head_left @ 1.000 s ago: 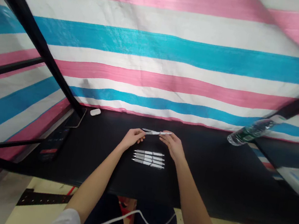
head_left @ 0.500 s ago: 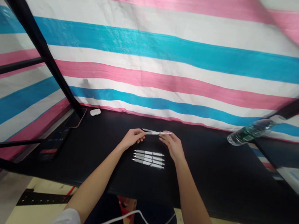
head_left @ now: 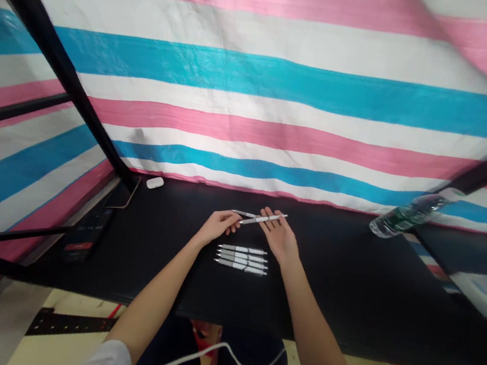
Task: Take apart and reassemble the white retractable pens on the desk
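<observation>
My left hand (head_left: 220, 226) is closed with fingertips pinched at the left ends of two slim white-and-grey pens above the black table. The nearer pen (head_left: 262, 219) slants up to the right and lies across the fingers of my right hand (head_left: 280, 236). Those fingers are stretched and spread, with the thumb by the pen's right end. Behind it runs the farther pen (head_left: 246, 214), its right end near the right fingertips. Closer to me, several matching pens (head_left: 242, 258) lie side by side in a row, tips to the left.
On the black table (head_left: 322, 296), a small white case (head_left: 155, 182) sits at the back left near a phone (head_left: 123, 194). A clear plastic bottle (head_left: 411, 213) leans at the right. Dark frame bars and a striped sheet (head_left: 258, 79) enclose the table.
My right hand has turned and its fingers have spread upward. The nearer pen has tilted, its right end rising and its left end dropping. My left hand has barely moved.
</observation>
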{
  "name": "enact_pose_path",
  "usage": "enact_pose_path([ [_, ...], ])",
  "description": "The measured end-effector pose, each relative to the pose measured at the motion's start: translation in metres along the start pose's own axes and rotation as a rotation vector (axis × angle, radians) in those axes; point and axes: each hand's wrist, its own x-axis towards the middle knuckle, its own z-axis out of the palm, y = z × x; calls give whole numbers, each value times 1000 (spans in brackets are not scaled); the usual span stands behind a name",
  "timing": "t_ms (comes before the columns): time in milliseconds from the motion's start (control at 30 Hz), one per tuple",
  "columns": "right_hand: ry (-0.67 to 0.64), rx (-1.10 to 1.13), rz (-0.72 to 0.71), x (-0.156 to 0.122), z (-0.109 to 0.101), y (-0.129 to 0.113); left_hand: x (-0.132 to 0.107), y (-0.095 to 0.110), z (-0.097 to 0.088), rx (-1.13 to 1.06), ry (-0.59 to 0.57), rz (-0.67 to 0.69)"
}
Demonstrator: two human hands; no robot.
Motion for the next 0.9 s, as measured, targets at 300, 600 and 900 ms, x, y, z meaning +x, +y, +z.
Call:
enact_pose_path([
  [300, 21, 239, -246, 0, -7, -21, 4, 1, -5, -177, 147, -14],
  [600, -39, 184, -294, -10, -1, -29, 4, 2, -8, -218, 185, -14],
  [900, -20, 88, -350, -13, 1, -32, 3, 6, -7, -204, 199, -15],
])
